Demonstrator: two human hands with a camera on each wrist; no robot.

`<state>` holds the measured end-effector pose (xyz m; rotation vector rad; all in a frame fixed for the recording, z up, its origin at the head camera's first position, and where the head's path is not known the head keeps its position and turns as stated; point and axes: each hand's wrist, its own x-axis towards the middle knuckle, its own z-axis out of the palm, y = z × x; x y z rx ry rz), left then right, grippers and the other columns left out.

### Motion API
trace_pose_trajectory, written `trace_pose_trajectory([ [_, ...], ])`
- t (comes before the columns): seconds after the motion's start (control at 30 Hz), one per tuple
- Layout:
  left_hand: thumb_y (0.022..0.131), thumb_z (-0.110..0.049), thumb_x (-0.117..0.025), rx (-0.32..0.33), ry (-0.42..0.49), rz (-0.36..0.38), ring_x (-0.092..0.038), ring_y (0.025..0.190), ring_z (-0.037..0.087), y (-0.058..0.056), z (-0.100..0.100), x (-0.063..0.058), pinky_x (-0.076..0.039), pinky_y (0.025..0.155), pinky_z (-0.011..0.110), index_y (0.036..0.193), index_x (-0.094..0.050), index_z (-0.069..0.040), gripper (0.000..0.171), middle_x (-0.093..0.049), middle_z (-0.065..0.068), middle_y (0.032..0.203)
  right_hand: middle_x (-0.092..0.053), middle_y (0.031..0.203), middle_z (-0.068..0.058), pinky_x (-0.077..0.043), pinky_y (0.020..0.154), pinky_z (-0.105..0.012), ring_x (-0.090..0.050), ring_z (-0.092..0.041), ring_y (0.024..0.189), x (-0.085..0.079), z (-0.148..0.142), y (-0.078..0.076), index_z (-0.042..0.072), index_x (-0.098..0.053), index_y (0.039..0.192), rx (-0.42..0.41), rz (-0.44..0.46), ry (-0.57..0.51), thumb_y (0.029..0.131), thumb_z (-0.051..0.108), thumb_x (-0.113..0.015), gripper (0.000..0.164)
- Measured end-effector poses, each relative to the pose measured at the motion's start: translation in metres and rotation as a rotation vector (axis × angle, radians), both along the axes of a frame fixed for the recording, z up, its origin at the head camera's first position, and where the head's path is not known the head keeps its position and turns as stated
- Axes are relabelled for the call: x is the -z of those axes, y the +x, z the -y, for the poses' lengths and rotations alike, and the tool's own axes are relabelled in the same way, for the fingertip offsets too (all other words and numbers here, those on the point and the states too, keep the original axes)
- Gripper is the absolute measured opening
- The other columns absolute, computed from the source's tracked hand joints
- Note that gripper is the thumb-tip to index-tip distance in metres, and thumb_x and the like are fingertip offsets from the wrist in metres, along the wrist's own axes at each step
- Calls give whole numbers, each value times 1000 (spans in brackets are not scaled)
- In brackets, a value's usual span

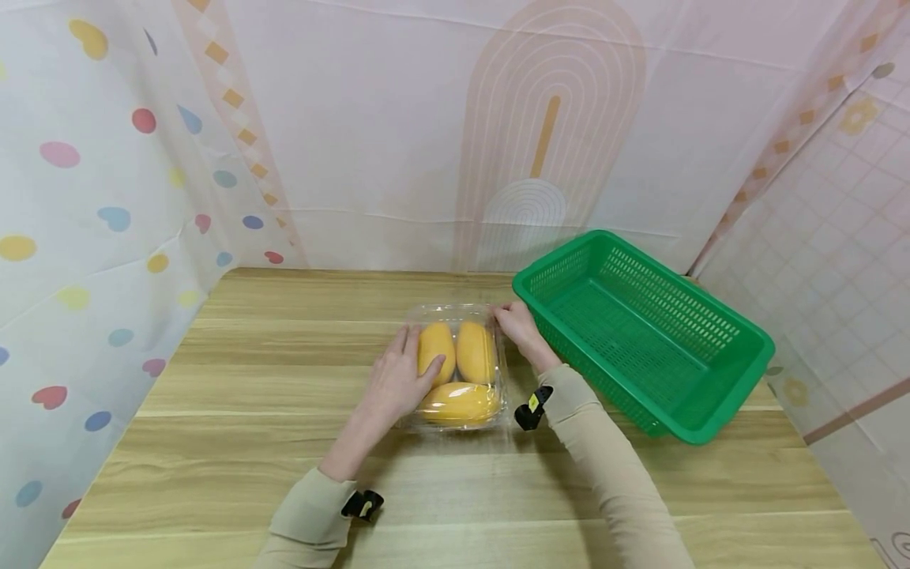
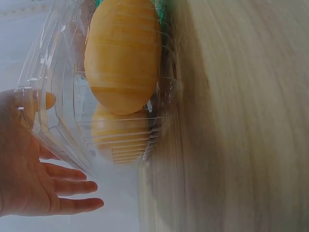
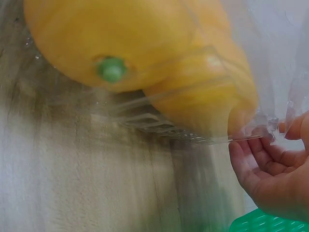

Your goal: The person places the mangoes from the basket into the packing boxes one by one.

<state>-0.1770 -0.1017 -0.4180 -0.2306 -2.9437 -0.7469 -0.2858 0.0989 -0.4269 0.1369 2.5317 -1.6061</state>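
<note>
A clear plastic clamshell box [image 1: 506, 399] stands on the table, left of a green basket. Inside lie three yellow mangoes [image 1: 462, 403], two side by side at the back and one crosswise in front. My left hand [image 1: 400, 375] rests on the left side of the lid with its fingers extended; the left wrist view shows the hand [image 2: 29, 179] spread beside the box. At the far right corner, my right hand [image 1: 522, 328] pinches the box's edge. In the right wrist view its curled fingers [image 3: 263, 162] are under the rim, with the thumb above. A green stem end [image 3: 112, 69] shows on one mango.
The green slotted basket [image 1: 633, 340] sits close to the right forearm, angled toward the table's right edge. Behind the wood-grain table [image 1: 235, 371] hangs a patterned cloth [image 1: 370, 142], with more cloth at both sides.
</note>
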Motion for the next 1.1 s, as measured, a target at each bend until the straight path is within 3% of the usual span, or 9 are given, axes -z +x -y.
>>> trace_pose_trajectory([
  [0.2,95,-48,-48,-15,9,-6,-40,131,48,1,-3,0,-38,107,55,144,-31,2,72,-32,31,147,-63,81,-7,-43,57,-17,-55,-10,70,2,3,0,-9,-67,93,-7,-7,11,99,14,-46,32],
  [0.5,95,-47,-48,-14,13,5,-40,131,49,1,-5,0,-39,106,56,144,-31,1,71,-31,32,148,-63,83,-9,-41,60,-21,-53,-16,75,3,4,-1,-6,-67,85,-1,-11,74,99,17,-46,34],
  [0.8,94,-47,-49,-19,17,9,-41,130,49,0,-6,0,-41,104,56,144,-31,-1,71,-32,32,147,-67,106,-22,-49,75,-28,-64,-31,99,2,4,-1,-8,-68,99,-3,14,56,99,18,-46,34],
  [0.97,95,-46,-49,-15,21,2,-42,129,50,0,-6,0,-41,104,57,144,-32,0,70,-32,32,147,-68,103,-18,-48,71,-24,-63,-24,92,2,2,0,-6,-67,105,11,42,-6,99,20,-46,33],
  [1.1,95,-46,-49,-16,22,-3,-42,128,50,0,-6,0,-41,104,57,144,-33,0,69,-33,33,146,-66,91,-10,-45,66,-21,-57,-16,79,2,0,1,-5,-67,100,11,52,-38,99,22,-46,34],
])
